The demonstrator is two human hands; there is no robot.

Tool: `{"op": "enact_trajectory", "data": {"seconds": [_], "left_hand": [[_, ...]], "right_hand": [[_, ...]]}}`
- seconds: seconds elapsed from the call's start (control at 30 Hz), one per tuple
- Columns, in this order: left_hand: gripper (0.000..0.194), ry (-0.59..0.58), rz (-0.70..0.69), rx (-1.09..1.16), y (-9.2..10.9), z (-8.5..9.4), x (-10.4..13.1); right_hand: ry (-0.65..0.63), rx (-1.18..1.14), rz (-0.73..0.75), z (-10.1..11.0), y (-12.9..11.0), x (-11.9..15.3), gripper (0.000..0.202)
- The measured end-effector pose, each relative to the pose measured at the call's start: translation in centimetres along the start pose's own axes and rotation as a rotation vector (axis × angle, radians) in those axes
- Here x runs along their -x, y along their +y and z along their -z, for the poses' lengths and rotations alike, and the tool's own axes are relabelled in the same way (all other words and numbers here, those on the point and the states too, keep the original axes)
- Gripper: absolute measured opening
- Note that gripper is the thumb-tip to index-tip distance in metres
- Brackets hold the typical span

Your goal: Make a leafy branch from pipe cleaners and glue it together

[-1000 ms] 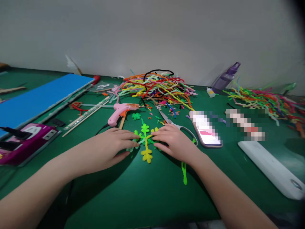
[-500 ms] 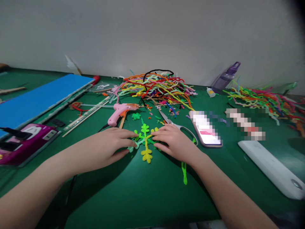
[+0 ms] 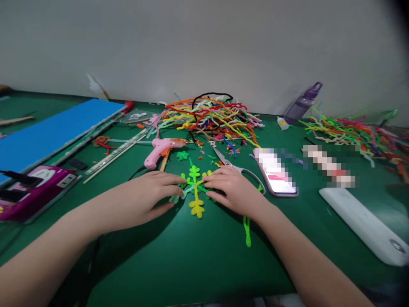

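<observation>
A leafy shape made of pipe cleaners (image 3: 196, 209), in green, yellow and pale mint, lies flat on the green table between my hands. Its arms spread from one middle like a star. My left hand (image 3: 150, 192) reaches in from the left, fingers stretched and thumb apart, its tips at the green and mint leaves. On the other side, my right hand (image 3: 228, 187) rests with spread fingers over the right-hand leaves, hiding part of them. Grey-handled scissors (image 3: 247, 172) lie just behind my right hand. A bent green pipe cleaner (image 3: 247, 232) sticks out below my right wrist.
A pink glue gun (image 3: 156, 153) lies behind my left hand, near a small green flower (image 3: 182, 156). Heaped pipe cleaners (image 3: 211, 113) are by the wall. A lit phone (image 3: 276, 175) and a white oblong device (image 3: 361, 226) lie right. A purple power strip (image 3: 41, 192) sits left.
Very little differs. The fingers of my left hand have shifted slightly at the left leaves; my right hand stays in place over the shape.
</observation>
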State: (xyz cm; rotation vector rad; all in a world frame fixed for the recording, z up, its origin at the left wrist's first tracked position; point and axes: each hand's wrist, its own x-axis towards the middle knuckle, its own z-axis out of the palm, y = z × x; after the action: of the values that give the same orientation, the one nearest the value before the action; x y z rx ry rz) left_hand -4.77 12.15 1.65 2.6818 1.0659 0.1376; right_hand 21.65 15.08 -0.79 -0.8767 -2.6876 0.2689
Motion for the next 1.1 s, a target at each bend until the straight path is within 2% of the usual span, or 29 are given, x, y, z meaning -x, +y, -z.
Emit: {"op": "enact_trajectory", "data": {"seconds": [0.37, 0.5, 0.83, 1.1], "left_hand": [[0.029, -0.024, -0.001, -0.031, 0.07, -0.23, -0.02], [0.027, 0.004, -0.004, -0.003, 0.0, -0.31, 0.01], [0.026, -0.034, 0.011, -0.044, 0.37, -0.16, -0.03], [0.021, -0.014, 0.01, -0.004, 0.38, -0.14, 0.06]], "right_hand": [[0.012, 0.005, 0.003, -0.04, 0.06, 0.06, 0.02], [0.02, 0.001, 0.004, -0.05, 0.09, 0.05, 0.02], [0.015, -0.003, 0.0, -0.09, 0.09, 0.04, 0.021], [0.025, 0.007, 0.0, -0.08, 0.01, 0.02, 0.02]]}}
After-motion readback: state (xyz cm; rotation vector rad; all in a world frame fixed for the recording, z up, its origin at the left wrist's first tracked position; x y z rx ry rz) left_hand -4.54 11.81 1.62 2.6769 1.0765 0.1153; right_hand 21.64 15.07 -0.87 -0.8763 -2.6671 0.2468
